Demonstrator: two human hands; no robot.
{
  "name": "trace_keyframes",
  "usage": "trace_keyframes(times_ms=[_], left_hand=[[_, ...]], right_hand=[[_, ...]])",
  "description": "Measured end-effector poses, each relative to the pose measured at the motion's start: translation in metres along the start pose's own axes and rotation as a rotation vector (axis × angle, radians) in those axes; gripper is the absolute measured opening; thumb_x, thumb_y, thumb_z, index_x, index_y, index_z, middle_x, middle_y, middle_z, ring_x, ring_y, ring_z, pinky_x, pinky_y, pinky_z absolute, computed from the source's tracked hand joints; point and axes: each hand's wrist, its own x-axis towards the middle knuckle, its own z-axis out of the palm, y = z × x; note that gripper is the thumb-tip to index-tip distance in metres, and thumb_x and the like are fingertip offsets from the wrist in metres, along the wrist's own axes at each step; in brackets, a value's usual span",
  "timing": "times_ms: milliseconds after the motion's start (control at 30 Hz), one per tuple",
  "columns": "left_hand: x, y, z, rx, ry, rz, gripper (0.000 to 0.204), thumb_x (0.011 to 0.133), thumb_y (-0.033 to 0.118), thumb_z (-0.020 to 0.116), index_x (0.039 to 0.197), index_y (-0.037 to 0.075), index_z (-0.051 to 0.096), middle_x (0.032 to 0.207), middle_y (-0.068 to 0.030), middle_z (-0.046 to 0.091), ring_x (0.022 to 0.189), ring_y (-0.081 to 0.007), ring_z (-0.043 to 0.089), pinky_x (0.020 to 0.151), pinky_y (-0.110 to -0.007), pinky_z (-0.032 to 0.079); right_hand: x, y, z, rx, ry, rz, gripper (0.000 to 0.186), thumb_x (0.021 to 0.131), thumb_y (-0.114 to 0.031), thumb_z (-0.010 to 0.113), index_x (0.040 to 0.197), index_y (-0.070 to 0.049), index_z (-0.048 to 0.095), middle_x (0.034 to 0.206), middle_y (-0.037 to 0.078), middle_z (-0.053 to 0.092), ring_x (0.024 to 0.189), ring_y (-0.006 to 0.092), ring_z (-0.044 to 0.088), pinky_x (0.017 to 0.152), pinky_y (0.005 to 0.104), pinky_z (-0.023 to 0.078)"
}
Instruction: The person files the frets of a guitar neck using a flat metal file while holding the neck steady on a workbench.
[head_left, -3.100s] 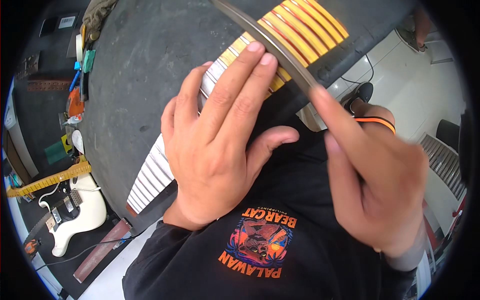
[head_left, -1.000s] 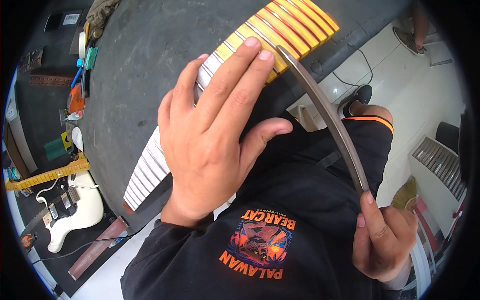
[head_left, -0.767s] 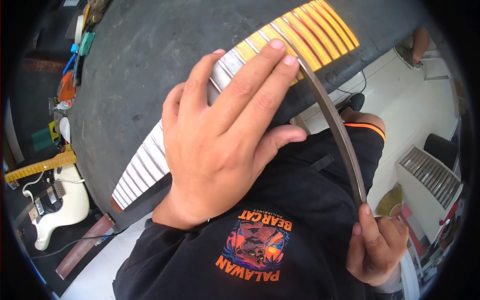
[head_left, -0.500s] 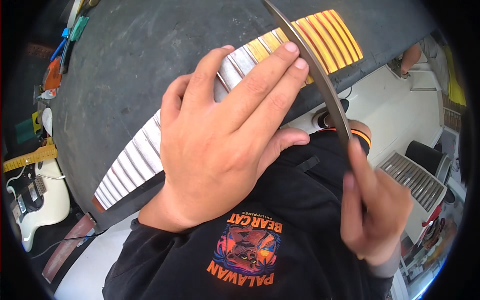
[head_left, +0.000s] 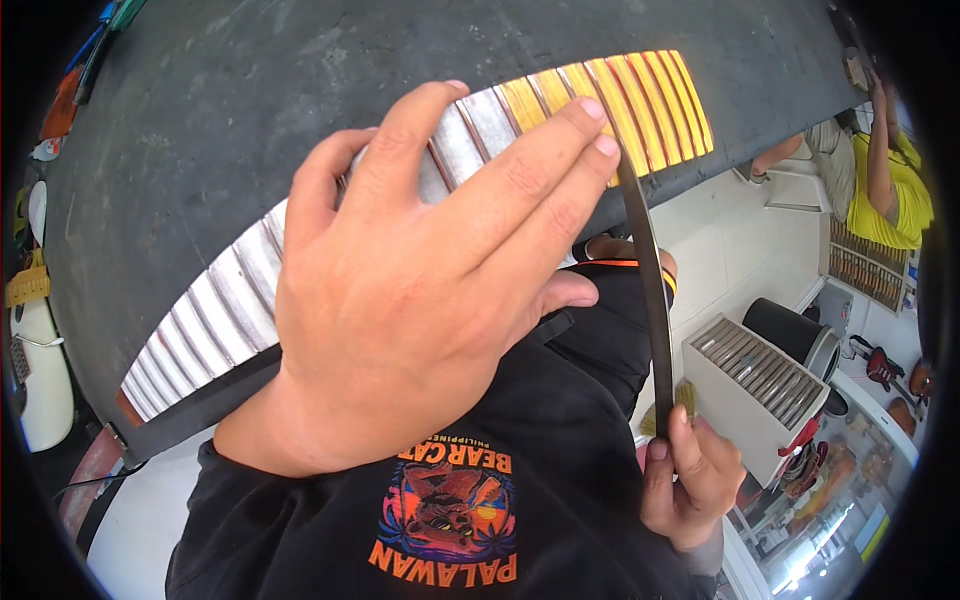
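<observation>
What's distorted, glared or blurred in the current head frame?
Head view: fisheye bows the edge of the dark table; black vignetting fills the corners; the fretted strip shines near-white along its silver section; strong glare at lower right; left hand and right hand show little motion blur.

Pale floor [head_left: 705,230] lies beside a broad, dark table [head_left: 230,120]

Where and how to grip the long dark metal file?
Probably pinch the long dark metal file by its lower end, from the lower right, as the right hand does: that end juts past the dark grey bench; the other reaches the yellow-and-silver fretted neck under the left hand.
</observation>
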Motion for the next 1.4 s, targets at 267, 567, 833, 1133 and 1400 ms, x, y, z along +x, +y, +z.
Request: trace_keyframes(times_ms=[267, 567, 833, 1133, 1400], left_hand=[[0.000, 0.000, -0.001, 0.032, 0.022, 0.012, 0.064, 0.082, 0.051, 0.072, 0.137, 0.019, 0.067, 0.143, 0.0071, 0.064, 0.121, -0.0346, 0.058, 0.099, -0.042, 0.045], [0.000, 0.001, 0.000, 0.012, 0.002, -0.004, 0.065, 0.081, 0.051, 0.072, 0.137, 0.020, 0.067, 0.144, 0.0074, 0.063, 0.120, -0.0339, 0.059, 0.099, -0.042, 0.044], [0.000, 0.001, -0.002, 0.017, 0.008, 0.004, 0.065, 0.080, 0.049, 0.073, 0.138, 0.019, 0.067, 0.143, 0.0074, 0.064, 0.120, -0.0342, 0.059, 0.099, -0.043, 0.044], [-0.001, 0.001, 0.000, -0.020, 0.015, -0.021, 0.065, 0.080, 0.051, 0.071, 0.136, 0.019, 0.068, 0.142, 0.0091, 0.064, 0.119, -0.0332, 0.059, 0.098, -0.042, 0.045], [-0.001, 0.001, -0.002, 0.022, 0.016, 0.013, 0.066, 0.081, 0.050, 0.072, 0.139, 0.019, 0.066, 0.144, 0.0076, 0.063, 0.120, -0.0345, 0.058, 0.099, -0.043, 0.045]], right_hand=[[0.089, 0.010, 0.014, 0.025, 0.028, -0.005, 0.050, 0.085, 0.008, 0.067, 0.135, -0.001, 0.069, 0.068, 0.012, 0.063, 0.054, 0.0179, 0.059, 0.058, 0.0281, 0.047], [0.010, -0.001, 0.003, -0.017, 0.021, -0.016, 0.061, 0.073, 0.012, 0.072, 0.133, 0.002, 0.068, 0.056, 0.002, 0.045, 0.042, 0.0156, 0.045, 0.043, 0.0309, 0.034], [0.092, 0.003, 0.011, -0.048, -0.004, -0.010, 0.050, 0.087, 0.008, 0.066, 0.137, 0.000, 0.067, 0.068, 0.010, 0.063, 0.052, 0.0196, 0.058, 0.058, 0.0276, 0.047], [0.011, 0.004, 0.007, -0.045, 0.005, -0.029, 0.060, 0.074, 0.011, 0.071, 0.133, 0.001, 0.069, 0.055, 0.002, 0.044, 0.041, 0.0157, 0.043, 0.043, 0.0307, 0.033], [0.095, 0.013, 0.018, -0.002, 0.046, -0.032, 0.044, 0.092, 0.008, 0.063, 0.135, 0.001, 0.068, 0.069, 0.007, 0.066, 0.059, 0.0074, 0.057, 0.061, 0.0226, 0.046]])
